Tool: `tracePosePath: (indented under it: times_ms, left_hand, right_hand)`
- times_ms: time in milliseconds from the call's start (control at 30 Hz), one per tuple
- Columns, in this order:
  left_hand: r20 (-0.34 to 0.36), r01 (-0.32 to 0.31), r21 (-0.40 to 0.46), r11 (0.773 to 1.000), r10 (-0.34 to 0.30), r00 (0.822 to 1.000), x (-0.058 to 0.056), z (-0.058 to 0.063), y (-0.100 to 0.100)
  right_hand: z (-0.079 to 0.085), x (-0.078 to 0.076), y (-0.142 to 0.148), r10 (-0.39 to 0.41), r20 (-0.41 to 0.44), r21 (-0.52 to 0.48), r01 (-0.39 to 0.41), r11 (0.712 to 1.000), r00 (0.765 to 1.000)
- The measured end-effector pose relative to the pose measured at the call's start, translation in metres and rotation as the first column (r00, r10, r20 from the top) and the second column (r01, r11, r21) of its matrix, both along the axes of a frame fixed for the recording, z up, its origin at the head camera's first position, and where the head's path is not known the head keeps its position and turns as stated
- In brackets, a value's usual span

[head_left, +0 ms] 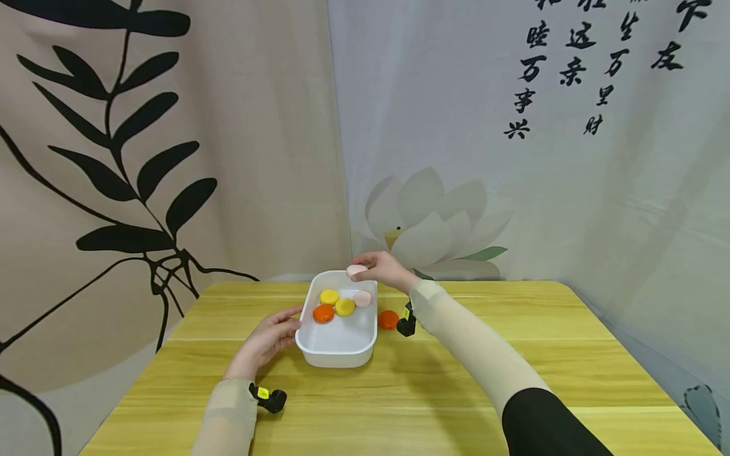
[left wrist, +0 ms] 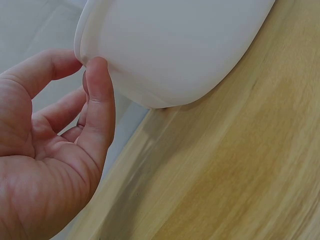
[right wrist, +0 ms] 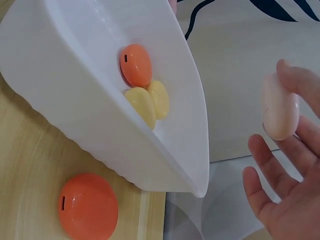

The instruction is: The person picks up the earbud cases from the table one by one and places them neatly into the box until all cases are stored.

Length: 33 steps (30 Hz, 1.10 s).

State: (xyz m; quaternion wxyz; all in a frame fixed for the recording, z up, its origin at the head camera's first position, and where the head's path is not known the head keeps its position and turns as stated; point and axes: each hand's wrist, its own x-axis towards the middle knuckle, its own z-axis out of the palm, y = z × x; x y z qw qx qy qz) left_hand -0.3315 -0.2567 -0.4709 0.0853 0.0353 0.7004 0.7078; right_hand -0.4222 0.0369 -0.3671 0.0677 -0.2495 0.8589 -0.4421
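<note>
My right hand (head_left: 388, 271) pinches a pale pink, smooth pebble-shaped piece (right wrist: 281, 107) between thumb and fingers, above the far right corner of a white plastic box (head_left: 336, 360). The other fingers of that hand are spread loosely beneath it. At the box's left side, my left hand (head_left: 269, 339) holds the edge, thumb and index finger at the rim in the left wrist view. Inside the box lie an orange piece (head_left: 323, 313), two yellow pieces (head_left: 345, 307) and another pale pink piece (head_left: 362, 299). The orange one has a small dark slot.
Just right of the box, a second orange piece (head_left: 388, 320) rests on the wooden table (head_left: 456, 392), below my right wrist. Behind the table's far edge hangs a printed cloth (head_left: 274, 158) with dark leaves, a pale flower and writing.
</note>
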Motion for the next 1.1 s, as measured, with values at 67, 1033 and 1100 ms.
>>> tracePosePath:
  times_ms: [67, 1033, 1100]
  left_hand:
    - [0.001, 0.000, 0.001, 1.000, 0.000, 1.000, 0.000, 0.000, 0.000]
    - [-0.012, 0.013, 0.006, 1.000, -0.013, 1.000, -0.001, -0.002, -0.001]
    - [-0.024, 0.025, 0.009, 1.000, -0.025, 0.999, -0.001, -0.002, -0.002]
  right_hand:
    - [-0.001, 0.000, 0.000, 0.000, -0.001, 0.001, 0.000, 1.000, 1.000]
    - [-0.017, -0.008, 0.000, -0.029, 0.046, 0.051, 0.027, 0.998, 0.999]
    - [-0.017, -0.008, 0.000, -0.030, 0.053, 0.051, 0.027, 0.998, 0.998]
